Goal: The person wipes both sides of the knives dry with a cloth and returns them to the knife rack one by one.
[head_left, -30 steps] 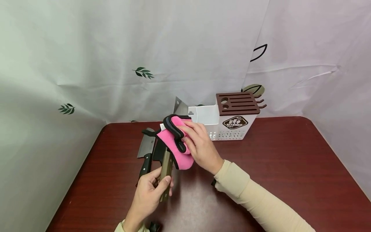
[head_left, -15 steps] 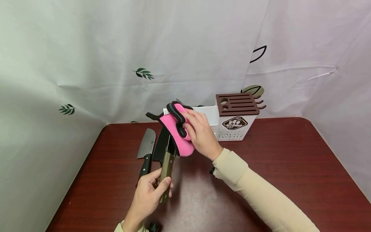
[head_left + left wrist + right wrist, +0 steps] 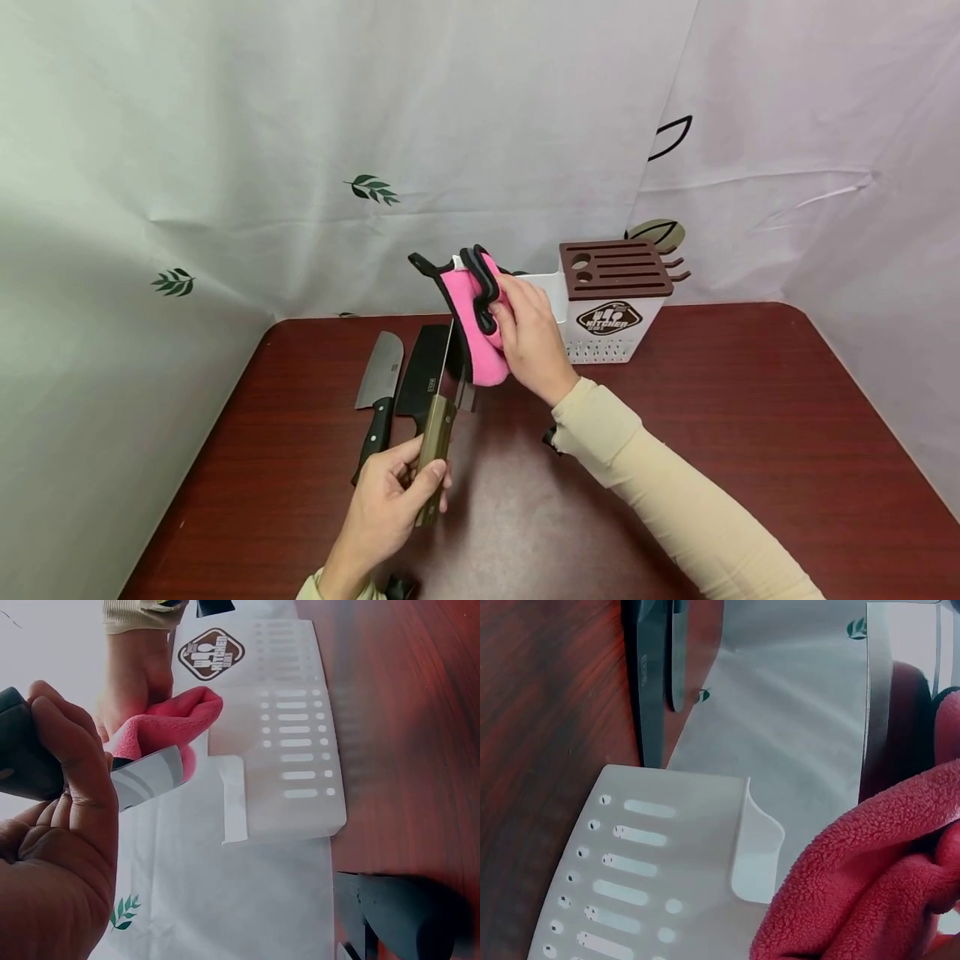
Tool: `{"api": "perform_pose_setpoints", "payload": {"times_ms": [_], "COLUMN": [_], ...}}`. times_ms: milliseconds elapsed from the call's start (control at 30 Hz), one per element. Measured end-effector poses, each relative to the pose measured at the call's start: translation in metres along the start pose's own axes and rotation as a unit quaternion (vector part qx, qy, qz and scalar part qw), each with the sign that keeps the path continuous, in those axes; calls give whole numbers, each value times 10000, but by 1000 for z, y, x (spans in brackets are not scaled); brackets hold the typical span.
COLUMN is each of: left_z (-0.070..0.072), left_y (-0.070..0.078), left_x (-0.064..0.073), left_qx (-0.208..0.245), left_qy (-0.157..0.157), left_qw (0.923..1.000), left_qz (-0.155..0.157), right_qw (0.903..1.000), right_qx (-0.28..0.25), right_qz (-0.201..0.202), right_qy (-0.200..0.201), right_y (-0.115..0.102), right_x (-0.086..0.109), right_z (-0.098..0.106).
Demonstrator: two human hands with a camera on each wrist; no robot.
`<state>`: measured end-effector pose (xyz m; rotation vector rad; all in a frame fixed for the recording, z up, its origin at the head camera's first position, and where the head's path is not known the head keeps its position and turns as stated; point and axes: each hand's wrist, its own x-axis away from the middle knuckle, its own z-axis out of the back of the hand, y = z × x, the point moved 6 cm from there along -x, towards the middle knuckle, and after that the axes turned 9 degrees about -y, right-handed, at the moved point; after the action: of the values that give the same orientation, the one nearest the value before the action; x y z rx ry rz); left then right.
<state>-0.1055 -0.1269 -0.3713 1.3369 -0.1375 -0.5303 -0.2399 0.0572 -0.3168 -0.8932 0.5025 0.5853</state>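
My left hand (image 3: 386,504) grips a kitchen knife by its olive-brown handle (image 3: 435,442), with the blade (image 3: 451,383) pointing up and away from me. In my right hand (image 3: 534,342) is a bunched pink fleece cloth (image 3: 480,337) with black edging and a black hanging loop. The cloth lies against the upper blade and covers much of it. From the left wrist view, part of the shiny blade (image 3: 150,778) shows beside the cloth (image 3: 169,724). The right wrist view has the cloth (image 3: 862,870) in folds close to the blade.
Left of the held knife, a silver-bladed knife (image 3: 382,379) with a black handle and a black-bladed cleaver (image 3: 420,383) lie on the red-brown table (image 3: 712,467). A white knife holder (image 3: 615,333) with a brown slotted top and side hooks stands behind. Pale curtains hang around.
My right hand has moved the cloth upward along the blade, and a little to the right lately. More of the blade near the handle shows. My left hand keeps its grip, almost still.
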Motion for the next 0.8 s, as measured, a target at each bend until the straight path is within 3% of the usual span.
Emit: {"api": "perform_pose_setpoints", "payload": {"times_ms": [300,800], "left_z": [4,7], "left_y": [4,8], "left_x": [-1,-2], "left_qx": [-15,-126], "left_qy": [177,275], "left_qw": [9995,9983], "left_qz": [-251,-493], "right_qw": [9985,9986], "right_qx": [-1,37], "right_qz": [-430,-94], "right_qy": [-334,-513], "right_y": [5,-12], "right_x": [9,26], "right_z": [-4,-5]}}
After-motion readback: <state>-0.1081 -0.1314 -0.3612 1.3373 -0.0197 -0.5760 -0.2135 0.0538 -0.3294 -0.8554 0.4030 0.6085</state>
